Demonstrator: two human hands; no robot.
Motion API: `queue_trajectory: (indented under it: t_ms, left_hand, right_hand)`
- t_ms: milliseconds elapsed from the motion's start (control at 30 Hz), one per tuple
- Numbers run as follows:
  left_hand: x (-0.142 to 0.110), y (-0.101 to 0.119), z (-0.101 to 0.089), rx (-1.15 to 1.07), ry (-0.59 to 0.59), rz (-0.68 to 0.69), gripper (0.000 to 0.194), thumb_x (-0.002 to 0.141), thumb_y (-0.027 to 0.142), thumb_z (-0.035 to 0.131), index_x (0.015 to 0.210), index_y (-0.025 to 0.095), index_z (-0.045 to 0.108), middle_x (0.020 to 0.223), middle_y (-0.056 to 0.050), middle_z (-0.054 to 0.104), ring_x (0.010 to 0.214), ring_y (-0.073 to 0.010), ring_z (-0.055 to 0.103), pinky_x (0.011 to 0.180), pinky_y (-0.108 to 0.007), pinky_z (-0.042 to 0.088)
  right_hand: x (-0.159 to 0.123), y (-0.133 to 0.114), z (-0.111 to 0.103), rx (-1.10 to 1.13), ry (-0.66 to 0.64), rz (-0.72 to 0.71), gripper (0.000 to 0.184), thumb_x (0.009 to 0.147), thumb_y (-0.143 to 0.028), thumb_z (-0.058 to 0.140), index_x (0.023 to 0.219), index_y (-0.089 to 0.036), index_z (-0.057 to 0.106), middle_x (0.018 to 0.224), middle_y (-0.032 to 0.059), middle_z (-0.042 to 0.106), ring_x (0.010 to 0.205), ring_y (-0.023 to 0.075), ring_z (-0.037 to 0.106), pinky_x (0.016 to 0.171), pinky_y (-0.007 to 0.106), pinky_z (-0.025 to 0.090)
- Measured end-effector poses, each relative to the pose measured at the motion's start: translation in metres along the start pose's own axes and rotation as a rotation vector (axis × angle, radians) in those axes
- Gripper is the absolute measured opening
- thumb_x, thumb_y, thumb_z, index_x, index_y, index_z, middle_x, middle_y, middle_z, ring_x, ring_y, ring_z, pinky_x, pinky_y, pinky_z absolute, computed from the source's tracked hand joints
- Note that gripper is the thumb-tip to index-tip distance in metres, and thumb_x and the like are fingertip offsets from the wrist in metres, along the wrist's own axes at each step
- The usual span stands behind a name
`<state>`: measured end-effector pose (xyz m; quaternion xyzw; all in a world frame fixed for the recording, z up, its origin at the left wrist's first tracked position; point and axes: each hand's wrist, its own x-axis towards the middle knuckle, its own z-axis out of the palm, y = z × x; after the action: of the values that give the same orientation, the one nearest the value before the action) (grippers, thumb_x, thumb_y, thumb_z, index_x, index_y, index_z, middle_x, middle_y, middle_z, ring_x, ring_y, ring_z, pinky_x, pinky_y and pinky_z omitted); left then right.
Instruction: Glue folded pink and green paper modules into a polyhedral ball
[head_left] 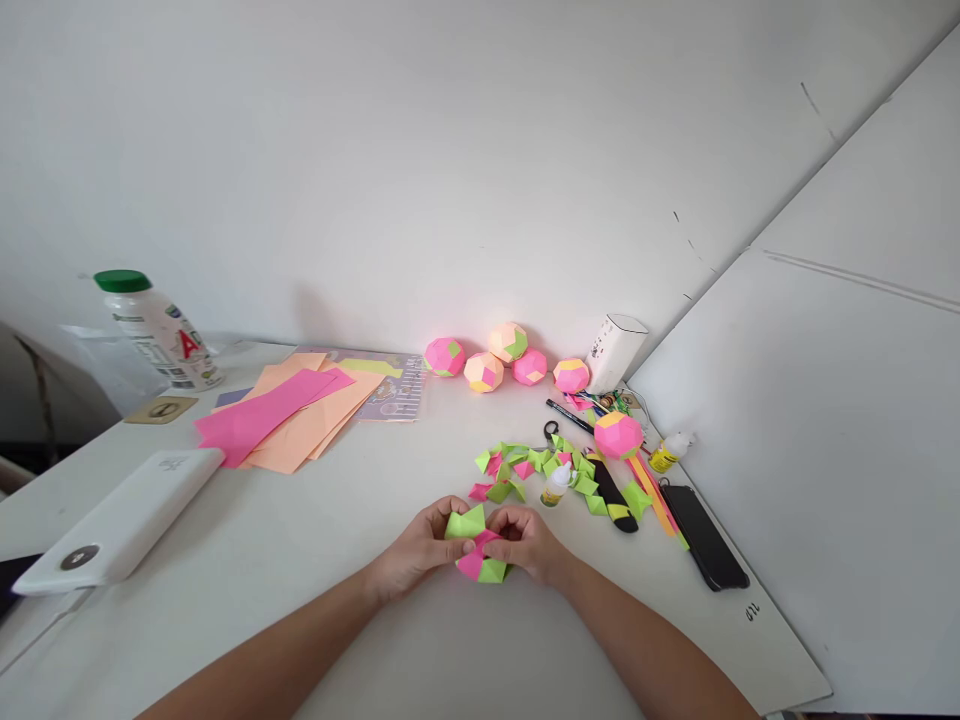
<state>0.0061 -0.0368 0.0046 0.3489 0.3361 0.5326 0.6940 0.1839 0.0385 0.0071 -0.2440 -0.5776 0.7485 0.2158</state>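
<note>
White bench [315, 620] set into a corner of plain white walls, head view: both hands meet near the front edge, w/ a green-and-pink folded paper piece [477, 546] pinched between them, left hand [415, 552] closed on its left side, right hand [529, 545] closed on its right, piece just above the bench top. Just beyond the hands lie loose folded paper units [536, 470], a small glue bottle [556, 486] & a finished paper ball [618, 435]; four more paper balls [484, 371] by the wall, pink/orange paper sheets [289, 420] to the left, a white power bank [120, 520] at far left.
</note>
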Motion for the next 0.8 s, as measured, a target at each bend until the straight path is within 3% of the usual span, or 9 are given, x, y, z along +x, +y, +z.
queue_trajectory:
  t_ms: [167, 267, 367, 500, 600, 700, 800]
  left_hand:
    - [-0.003, -0.004, 0.012, 0.25, 0.07, 0.276, 0.055, 0.068, 0.018, 0.073, 0.116, 0.029, 0.048, 0.118, -0.007, 0.045, 0.107, -0.0242, 0.049, 0.082, -0.034, 0.046]
    - [-0.006, -0.003, 0.014, 0.493, 0.144, 0.456, 0.064, 0.069, 0.013, 0.069, 0.126, 0.03, 0.045, 0.134, -0.009, 0.035, 0.128, -0.0288, 0.032, 0.103, -0.041, 0.033]
    - [-0.008, -0.002, 0.012, 0.611, 0.147, 0.53, 0.068, 0.072, 0.01, 0.063, 0.133, 0.029, 0.039, 0.141, -0.01, 0.029, 0.134, -0.0308, 0.023, 0.108, -0.045, 0.026]
    - [-0.008, -0.005, 0.009, 0.692, 0.124, 0.554, 0.063, 0.073, 0.011, 0.061, 0.131, 0.027, 0.042, 0.143, -0.011, 0.028, 0.136, -0.0314, 0.019, 0.11, -0.048, 0.02]
    - [-0.005, -0.008, 0.009, 0.712, 0.035, 0.534, 0.049, 0.077, 0.015, 0.058, 0.124, 0.026, 0.045, 0.136, -0.013, 0.034, 0.128, -0.0297, 0.031, 0.103, -0.047, 0.032]
    - [-0.002, -0.008, 0.009, 0.628, 0.051, 0.412, 0.02, 0.08, 0.024, 0.059, 0.099, 0.022, 0.054, 0.117, -0.011, 0.047, 0.108, -0.0248, 0.047, 0.089, -0.039, 0.043]
    - [-0.001, -0.005, 0.01, 0.502, 0.062, 0.279, 0.018, 0.077, 0.032, 0.064, 0.083, 0.02, 0.052, 0.106, -0.007, 0.049, 0.091, -0.0191, 0.051, 0.074, -0.031, 0.047]
  right_hand:
    - [-0.006, 0.001, 0.01, -0.226, 0.091, -0.331, 0.017, 0.07, -0.024, 0.072, 0.065, -0.02, 0.057, 0.079, 0.0026, 0.058, 0.067, 0.0143, 0.051, 0.057, 0.027, 0.039]
    - [-0.009, -0.002, 0.013, -0.428, 0.172, -0.477, 0.012, 0.074, -0.023, 0.067, 0.066, -0.021, 0.059, 0.077, 0.0044, 0.06, 0.068, 0.017, 0.053, 0.06, 0.03, 0.041]
    - [-0.01, -0.004, 0.015, -0.534, 0.219, -0.545, 0.011, 0.074, -0.022, 0.067, 0.067, -0.022, 0.059, 0.075, 0.0052, 0.061, 0.071, 0.0191, 0.056, 0.066, 0.033, 0.044]
    - [-0.009, -0.004, 0.017, -0.598, 0.209, -0.586, 0.011, 0.075, -0.024, 0.066, 0.067, -0.021, 0.059, 0.07, 0.0043, 0.06, 0.067, 0.0175, 0.055, 0.059, 0.03, 0.044]
    - [-0.009, -0.002, 0.017, -0.597, 0.189, -0.599, 0.013, 0.077, -0.026, 0.063, 0.067, -0.019, 0.057, 0.064, 0.0016, 0.058, 0.056, 0.0131, 0.051, 0.051, 0.025, 0.041]
    - [-0.01, -0.002, 0.016, -0.572, 0.196, -0.533, 0.016, 0.078, -0.027, 0.061, 0.065, -0.018, 0.055, 0.059, -0.0002, 0.055, 0.05, 0.0106, 0.045, 0.045, 0.023, 0.036]
    - [-0.011, 0.0, 0.013, -0.535, 0.203, -0.474, 0.019, 0.077, -0.031, 0.06, 0.064, -0.018, 0.055, 0.056, -0.0011, 0.053, 0.048, 0.0101, 0.043, 0.044, 0.023, 0.034]
